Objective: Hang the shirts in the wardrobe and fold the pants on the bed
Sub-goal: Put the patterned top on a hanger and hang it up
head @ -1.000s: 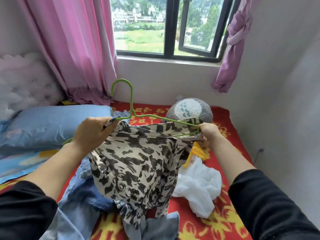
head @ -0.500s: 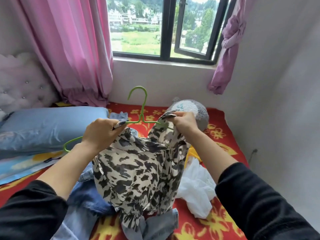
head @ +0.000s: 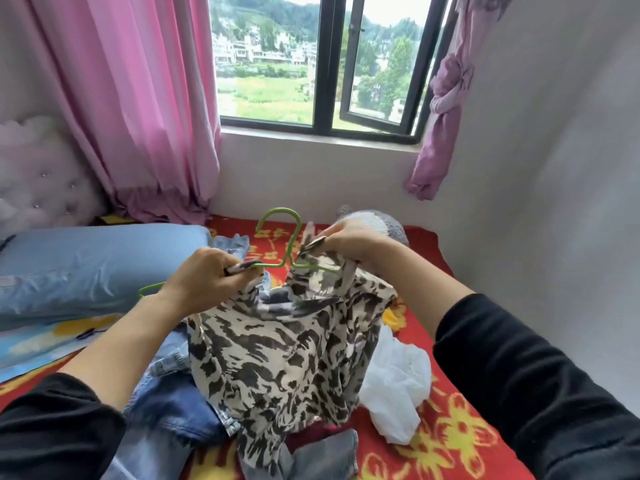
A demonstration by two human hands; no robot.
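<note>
A cream shirt with black blotches (head: pixel 280 355) hangs in front of me over the bed. My left hand (head: pixel 204 280) grips its left shoulder together with the arm of a green wire hanger (head: pixel 287 251). My right hand (head: pixel 349 242) pinches the shirt's neckline next to the hanger's neck. The hanger's hook points up and its left end sticks out past my left wrist. Blue jeans (head: pixel 166 410) lie crumpled under the shirt, and grey pants (head: pixel 325 455) lie at the near edge.
The bed has a red blanket with yellow flowers (head: pixel 446 438). A white garment (head: pixel 394 382) lies at the right, a blue pillow (head: pixel 90 265) at the left, a grey plush toy (head: pixel 388 226) by the wall. Pink curtains (head: pixel 138 109) and a window are behind.
My right hand moved left from the hanger's right end to the shirt's neckline near the hook. The hanger swung so its hook sits closer to centre; the shirt bunched inward.
</note>
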